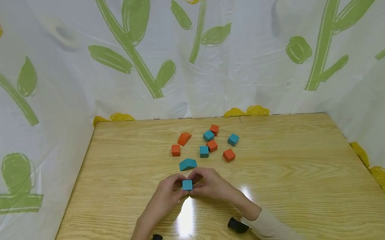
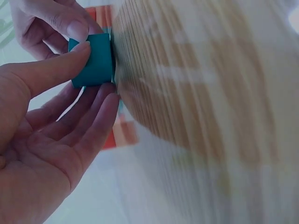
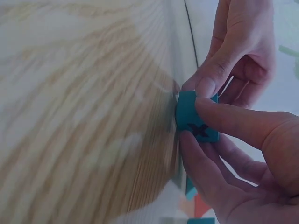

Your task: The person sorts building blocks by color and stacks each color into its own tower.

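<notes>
Both hands (image 1: 166,194) (image 1: 214,183) pinch one blue block (image 1: 187,185).

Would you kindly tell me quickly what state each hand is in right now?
Left hand: closed on the small blue cube, pinching it.
Right hand: closed on the same cube, pinching it too.

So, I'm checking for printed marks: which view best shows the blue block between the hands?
The right wrist view: there the blue block shows a dark mark. The left wrist view shows it partly covered, no mark visible; the head view, small and plain.
</notes>
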`<action>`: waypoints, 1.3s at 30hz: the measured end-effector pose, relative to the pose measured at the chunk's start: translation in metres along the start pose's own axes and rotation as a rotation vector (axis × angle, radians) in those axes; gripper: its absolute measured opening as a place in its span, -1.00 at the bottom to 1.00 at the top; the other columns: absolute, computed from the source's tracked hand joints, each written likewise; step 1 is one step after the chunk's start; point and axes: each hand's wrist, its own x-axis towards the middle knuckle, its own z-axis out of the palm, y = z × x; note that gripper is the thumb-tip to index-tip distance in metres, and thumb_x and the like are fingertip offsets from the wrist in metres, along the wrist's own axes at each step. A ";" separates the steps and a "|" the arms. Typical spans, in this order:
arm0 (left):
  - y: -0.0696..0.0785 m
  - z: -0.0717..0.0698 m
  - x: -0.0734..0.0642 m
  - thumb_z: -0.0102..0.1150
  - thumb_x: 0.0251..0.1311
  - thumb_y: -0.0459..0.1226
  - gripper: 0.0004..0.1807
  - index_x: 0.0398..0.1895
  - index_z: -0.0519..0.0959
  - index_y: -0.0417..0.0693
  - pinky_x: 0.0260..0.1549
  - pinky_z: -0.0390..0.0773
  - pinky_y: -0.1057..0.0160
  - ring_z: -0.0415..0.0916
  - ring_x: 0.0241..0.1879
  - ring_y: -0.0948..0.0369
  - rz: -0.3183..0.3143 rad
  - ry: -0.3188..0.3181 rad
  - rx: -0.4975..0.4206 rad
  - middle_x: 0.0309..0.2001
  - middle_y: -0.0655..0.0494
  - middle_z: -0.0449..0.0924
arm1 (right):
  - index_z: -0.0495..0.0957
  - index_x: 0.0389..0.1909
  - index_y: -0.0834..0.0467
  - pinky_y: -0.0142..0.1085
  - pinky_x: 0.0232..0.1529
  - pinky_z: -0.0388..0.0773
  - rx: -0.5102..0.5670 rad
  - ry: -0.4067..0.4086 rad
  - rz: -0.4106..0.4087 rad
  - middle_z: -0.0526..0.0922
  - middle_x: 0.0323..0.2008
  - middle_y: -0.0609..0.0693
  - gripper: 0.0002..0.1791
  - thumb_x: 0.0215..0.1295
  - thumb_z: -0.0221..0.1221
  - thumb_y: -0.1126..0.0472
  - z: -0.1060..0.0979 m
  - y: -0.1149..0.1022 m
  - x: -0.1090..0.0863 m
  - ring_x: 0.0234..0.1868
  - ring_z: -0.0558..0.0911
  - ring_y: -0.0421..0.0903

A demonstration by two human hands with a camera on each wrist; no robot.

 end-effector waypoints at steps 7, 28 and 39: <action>-0.008 -0.011 -0.010 0.35 0.26 -0.48 -0.69 0.05 0.59 -0.28 0.00 0.67 0.15 0.64 0.00 0.00 -0.005 0.006 -0.028 0.00 -0.07 0.64 | 0.58 -0.05 0.36 -0.37 -0.06 0.68 -0.010 -0.010 0.020 0.67 -0.03 0.16 -0.72 0.25 0.36 0.50 0.013 -0.008 0.009 0.00 0.71 0.08; -0.027 -0.042 -0.022 0.41 0.19 -0.48 -0.70 -0.01 0.64 -0.29 -0.08 0.69 0.28 0.70 -0.08 -0.01 -0.014 0.006 -0.037 -0.03 -0.13 0.68 | 0.61 -0.09 0.28 -0.49 -0.13 0.64 -0.109 -0.001 -0.017 0.71 -0.10 0.10 -0.75 0.24 0.40 0.44 0.041 -0.013 0.032 -0.12 0.74 -0.13; -0.029 -0.048 -0.021 0.40 0.17 -0.51 -0.69 -0.01 0.64 -0.36 -0.06 0.69 0.28 0.68 -0.03 -0.07 -0.015 -0.016 -0.097 -0.03 -0.20 0.67 | 0.61 0.00 0.25 -0.43 -0.04 0.64 -0.106 -0.036 0.008 0.69 -0.10 0.03 -0.71 0.30 0.39 0.35 0.037 -0.018 0.032 -0.10 0.70 -0.15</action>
